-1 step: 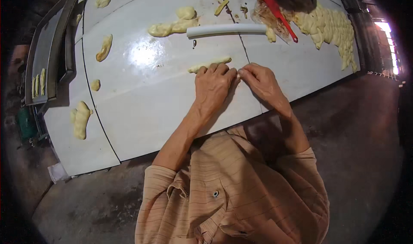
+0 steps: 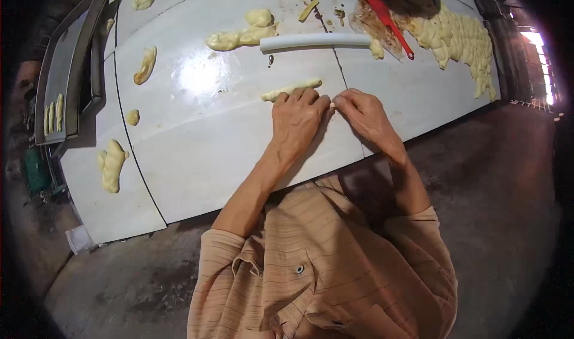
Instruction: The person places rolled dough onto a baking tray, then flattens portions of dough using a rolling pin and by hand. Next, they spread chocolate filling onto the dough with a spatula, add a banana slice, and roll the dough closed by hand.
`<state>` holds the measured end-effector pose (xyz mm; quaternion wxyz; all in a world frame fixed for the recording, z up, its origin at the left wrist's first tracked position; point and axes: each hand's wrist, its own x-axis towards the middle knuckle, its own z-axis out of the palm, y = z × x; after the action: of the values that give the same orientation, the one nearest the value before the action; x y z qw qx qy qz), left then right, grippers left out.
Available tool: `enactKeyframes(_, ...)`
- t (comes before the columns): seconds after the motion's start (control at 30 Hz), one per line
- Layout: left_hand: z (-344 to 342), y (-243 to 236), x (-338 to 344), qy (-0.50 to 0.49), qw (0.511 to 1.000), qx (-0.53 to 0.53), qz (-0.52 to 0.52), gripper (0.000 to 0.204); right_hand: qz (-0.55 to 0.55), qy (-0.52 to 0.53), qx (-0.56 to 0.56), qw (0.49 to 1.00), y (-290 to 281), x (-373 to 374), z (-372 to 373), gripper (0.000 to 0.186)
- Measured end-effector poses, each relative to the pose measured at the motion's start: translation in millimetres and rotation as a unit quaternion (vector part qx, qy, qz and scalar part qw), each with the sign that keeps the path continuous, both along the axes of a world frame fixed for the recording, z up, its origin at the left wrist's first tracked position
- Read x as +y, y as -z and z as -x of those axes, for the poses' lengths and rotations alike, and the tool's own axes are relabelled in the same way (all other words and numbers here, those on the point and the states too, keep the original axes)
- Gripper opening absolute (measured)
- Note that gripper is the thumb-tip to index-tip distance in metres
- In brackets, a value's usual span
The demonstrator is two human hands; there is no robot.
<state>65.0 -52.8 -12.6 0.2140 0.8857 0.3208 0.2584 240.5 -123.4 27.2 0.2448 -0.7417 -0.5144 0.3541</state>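
Note:
My left hand [image 2: 294, 115] rests on the white table with its fingers curled under, touching the near side of a rolled dough stick [image 2: 292, 90]. Close beside it, my right hand [image 2: 365, 114] is closed in a pinch, thumb against forefinger. A small pale piece of dough [image 2: 332, 105] shows between the fingertips of both hands; most of it is hidden by the fingers. Beyond the dough stick lies a long white rolling pin [image 2: 317, 40], with a lump of soft dough [image 2: 239, 38] at its left end.
A red-handled tool [image 2: 390, 27] lies on brown-smeared plastic [image 2: 366, 23] at the far right, beside a wide sheet of dough [image 2: 460, 39]. Dough pieces [image 2: 112, 167] dot the left side. A metal tray [image 2: 70, 70] holding several dough sticks [image 2: 59, 113] stands at the left edge.

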Motion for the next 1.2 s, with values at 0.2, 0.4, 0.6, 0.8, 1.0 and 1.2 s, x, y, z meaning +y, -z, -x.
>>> enactKeyframes(0.2,-0.1,-1.6,-1.5,0.019,1.0,0.004,0.001,0.013,-0.001,0.009,0.047,0.999,2.8,-10.5,-5.2,0.021)
enactKeyframes(0.4,1.5,-1.8,2.2,0.034,0.999,-0.015,-0.029,0.011,0.023,0.045,0.048,0.998,-5.7,-0.4,3.9,0.019)
enactKeyframes(0.6,3.9,-9.9,5.5,0.03,0.998,-0.002,0.052,0.041,-0.09,0.012,0.029,0.995,10.0,-1.1,4.6,0.018)
enactKeyframes(0.8,20.5,-2.9,7.5,0.049,0.994,-0.086,0.044,0.056,-0.066,-0.076,-0.04,0.994,5.6,2.5,-2.0,0.02)
enactKeyframes(1.0,78.2,-29.2,18.3,-0.006,1.0,0.015,-0.012,0.058,-0.106,-0.1,-0.046,0.988,-12.6,-5.5,1.1,0.031)
enactKeyframes(1.2,72.0,-23.2,13.0,0.012,0.995,0.074,0.06,0.029,-0.145,-0.168,-0.139,0.965,4.9,5.4,8.2,0.023)
